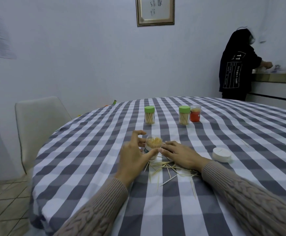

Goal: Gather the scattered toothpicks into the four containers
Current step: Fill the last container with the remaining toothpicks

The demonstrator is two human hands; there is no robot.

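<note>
Fingers [139, 133] of left hand [132, 153] curled round an open clear container [153, 148], thumb at its near side, other fingertips at its far left side; grips it upright, packed with toothpicks standing on end. Right hand [179, 153] flat beside the container's right side, its fingers [170, 143] straight and close together, pressing down on the checked cloth with the thumb tip touching or nearly touching the left thumb in front of the container; holds nothing that can be made out. Scattered toothpicks [166, 169] loose on the cloth just below and under the right hand, fanned toward the near edge, a few stragglers lying further toward the wearer. Knitted beige sleeves [251, 198] on both forearms. White round lid [222, 154] lying flat to the right of the right hand, apart from it. Further back on the surface [87, 150], draped in grey-and-white check: a green-lidded container [149, 114] on the left, closed and full of toothpicks; a second green-lidded container [184, 115] to the right of it, closed; touching or just beside that, an orange-labelled container [195, 113] with a clear top. Single toothpicks near the far right edge of the cloth. White chair [41, 123] at the left. Framed picture [155, 11] on the back wall. Person in a dark printed top [235, 65] standing at a counter at the far right, back turned
</note>
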